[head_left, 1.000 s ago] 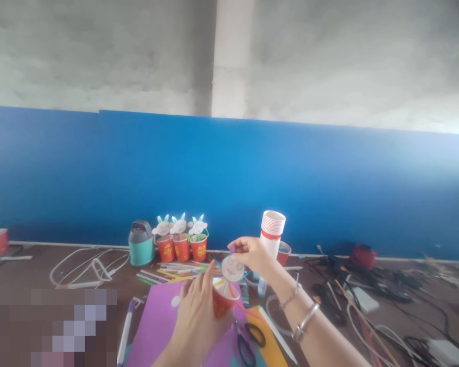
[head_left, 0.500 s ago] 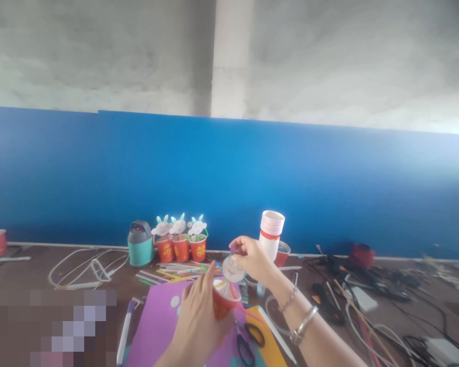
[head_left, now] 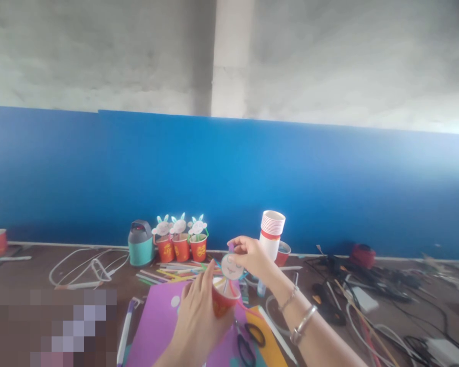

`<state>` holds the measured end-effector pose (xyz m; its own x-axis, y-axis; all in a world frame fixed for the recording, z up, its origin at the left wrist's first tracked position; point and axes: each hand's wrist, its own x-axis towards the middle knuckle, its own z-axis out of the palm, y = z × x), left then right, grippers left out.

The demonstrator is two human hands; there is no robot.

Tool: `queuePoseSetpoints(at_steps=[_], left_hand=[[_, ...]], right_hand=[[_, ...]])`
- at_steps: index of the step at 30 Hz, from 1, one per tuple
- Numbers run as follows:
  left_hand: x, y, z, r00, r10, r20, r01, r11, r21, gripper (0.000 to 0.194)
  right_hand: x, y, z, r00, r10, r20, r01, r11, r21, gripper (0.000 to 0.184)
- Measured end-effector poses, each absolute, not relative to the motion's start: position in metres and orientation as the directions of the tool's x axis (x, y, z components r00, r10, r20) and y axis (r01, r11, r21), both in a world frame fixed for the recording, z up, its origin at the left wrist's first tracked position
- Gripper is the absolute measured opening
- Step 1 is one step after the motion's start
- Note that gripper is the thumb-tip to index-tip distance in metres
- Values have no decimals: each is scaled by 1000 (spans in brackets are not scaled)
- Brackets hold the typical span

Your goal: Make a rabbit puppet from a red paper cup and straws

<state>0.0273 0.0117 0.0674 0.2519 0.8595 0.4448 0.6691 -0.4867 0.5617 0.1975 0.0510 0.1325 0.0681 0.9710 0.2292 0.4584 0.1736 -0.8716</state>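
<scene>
My left hand (head_left: pixel 201 306) is wrapped round a red paper cup (head_left: pixel 226 302), which tilts slightly above the purple sheet (head_left: pixel 158 311). Over the cup's mouth stands a round white paper face (head_left: pixel 232 267) with a drawn smile, on thin sticks or straws going down into the cup. My right hand (head_left: pixel 245 252) pinches the face near its top edge, where a small purple piece shows between the fingers. Black-handled scissors (head_left: pixel 247 344) lie just to the right below the cup. A pink strip reaches out from beside the cup.
Three red cups (head_left: pixel 181 248) with bunny-eared paper faces stand by the blue partition (head_left: pixel 156 163), beside a teal container (head_left: pixel 140 247). Coloured sticks (head_left: pixel 172 271) lie before them. A stack of white cups (head_left: pixel 271 232) rises behind my right hand. Cables (head_left: pixel 398 300) clutter the right side.
The paper face has shifted very slightly up and left with my right hand, and more of the purple piece at its top shows. The left hand stays on the cup.
</scene>
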Motion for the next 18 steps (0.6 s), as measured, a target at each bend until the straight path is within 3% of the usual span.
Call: queuePoseSetpoints(at_steps=[6,18], left_hand=[[28,10,66,260,862,434,684,-482,548,72],[27,8,62,302,845,441,678,-516,524,74]], right_hand=[[196,48,136,-7,946,323,463,290,-838,36],[197,51,129,-34,954,298,408,285,-867,38]])
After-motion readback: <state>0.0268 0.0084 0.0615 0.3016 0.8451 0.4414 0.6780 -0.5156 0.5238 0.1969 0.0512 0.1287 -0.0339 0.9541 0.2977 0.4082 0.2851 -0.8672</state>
